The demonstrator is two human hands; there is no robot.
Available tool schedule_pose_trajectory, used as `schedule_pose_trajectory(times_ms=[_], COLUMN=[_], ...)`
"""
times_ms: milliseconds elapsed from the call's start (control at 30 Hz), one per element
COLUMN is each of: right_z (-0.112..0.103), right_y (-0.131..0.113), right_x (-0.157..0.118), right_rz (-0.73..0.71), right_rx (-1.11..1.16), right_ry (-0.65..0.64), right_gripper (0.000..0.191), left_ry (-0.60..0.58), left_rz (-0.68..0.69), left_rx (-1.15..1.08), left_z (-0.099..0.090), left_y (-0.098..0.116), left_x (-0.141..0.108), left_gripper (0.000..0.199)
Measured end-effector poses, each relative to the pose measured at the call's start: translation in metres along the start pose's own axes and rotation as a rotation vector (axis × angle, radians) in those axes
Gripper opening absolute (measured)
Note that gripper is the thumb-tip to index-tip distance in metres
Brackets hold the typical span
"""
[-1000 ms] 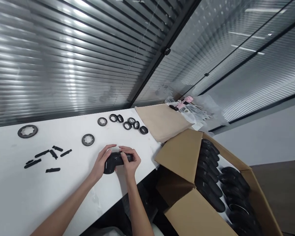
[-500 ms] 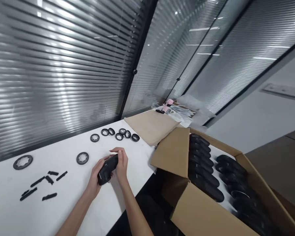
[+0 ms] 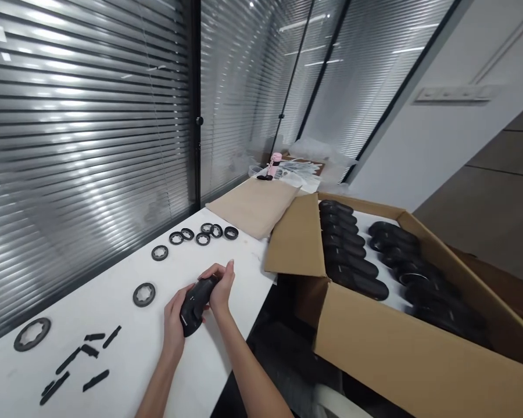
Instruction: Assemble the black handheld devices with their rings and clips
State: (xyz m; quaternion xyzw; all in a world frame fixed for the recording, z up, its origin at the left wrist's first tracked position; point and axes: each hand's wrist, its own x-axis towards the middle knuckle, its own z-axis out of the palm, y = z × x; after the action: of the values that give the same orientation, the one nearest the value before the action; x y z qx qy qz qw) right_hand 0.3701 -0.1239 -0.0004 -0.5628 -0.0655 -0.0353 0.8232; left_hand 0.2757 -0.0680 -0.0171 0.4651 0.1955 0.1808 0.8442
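Several blinds [image 3: 91, 116]: slatted, across the far side; they fill less of the view than a second ago, as the gaze has swung toward the box.
Box [image 3: 375, 348]: open cardboard, beside the table, flaps spread; black units [image 3: 355, 281] lie in two rows on white lining. Pale marks on a few, too small for me to read.
Table [image 3: 244, 273]: white, carrying the loose parts; no writing I can make out on it.
Sheet [image 3: 253, 206]: brown, flat on the far end, no print visible; a pink thing [image 3: 274, 166] stands just beyond.
Device [image 3: 196, 302]: black, bent, held up over the table between both hands. It lay nearly level across the view a second ago; now it slants, lower end toward the left. To me that reads as turning it over for a look or a better grip. Small pale lettering at the lower end, not legible.
Left hand [image 3: 173, 325]: curled round the lower end, closed on it.
Right hand [image 3: 220, 293]: partly closed round the upper end, one digit sticking up.
Rings [image 3: 135, 296]: nine, dark, notched inside; seven bunch toward the sheet, one sits nearer the device, the biggest far left. Same layout as before.
Strips [image 3: 89, 350]: seven, black, scattered near the biggest ring, apparently untouched.
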Motion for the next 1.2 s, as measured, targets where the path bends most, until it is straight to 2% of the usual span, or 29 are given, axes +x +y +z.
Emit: schedule_pose_trajectory(times_ms=[233,333,600,767,867,967,1100,1200], right_z=[0.018,0.031,0.070,0.075,0.067,0.048,0.003,-0.034], right_y=[-0.001,-0.005,0.001,0.012,0.018,0.020,0.025,0.033], right_x=[-0.009,-0.014,-0.026,-0.020,-0.014,-0.008,0.003,0.032], right_rz=[0.062,0.051,-0.014,0.045,0.062,0.024,-0.074,-0.202], right_rx=[0.016,-0.067,-0.283,-0.296,-0.263,-0.258,-0.305,-0.464], right_ry=[0.031,-0.032,-0.437,-0.638,-0.622,-0.574,-0.534,-0.399], right_gripper=[0.078,0.069,0.056,0.051,0.051,0.048,0.042,0.045], left_ry=[0.080,0.161,0.497,0.586,0.588,0.503,0.334,0.269], left_rz=[0.060,0.103,0.221,0.255,0.232,0.156,0.078,0.039], left_rx=[-0.128,-0.233,-0.470,-0.478,-0.447,-0.393,-0.282,-0.272], left_z=[-0.002,-0.006,-0.018,-0.017,-0.017,-0.018,-0.016,-0.012], left_y=[-0.003,-0.006,-0.016,-0.015,-0.013,-0.007,0.001,0.007], left_x=[0.003,0.008,0.010,0.008,0.009,0.013,0.021,0.023], left_gripper=[0.045,0.041,0.032,0.029,0.032,0.037,0.040,0.039])
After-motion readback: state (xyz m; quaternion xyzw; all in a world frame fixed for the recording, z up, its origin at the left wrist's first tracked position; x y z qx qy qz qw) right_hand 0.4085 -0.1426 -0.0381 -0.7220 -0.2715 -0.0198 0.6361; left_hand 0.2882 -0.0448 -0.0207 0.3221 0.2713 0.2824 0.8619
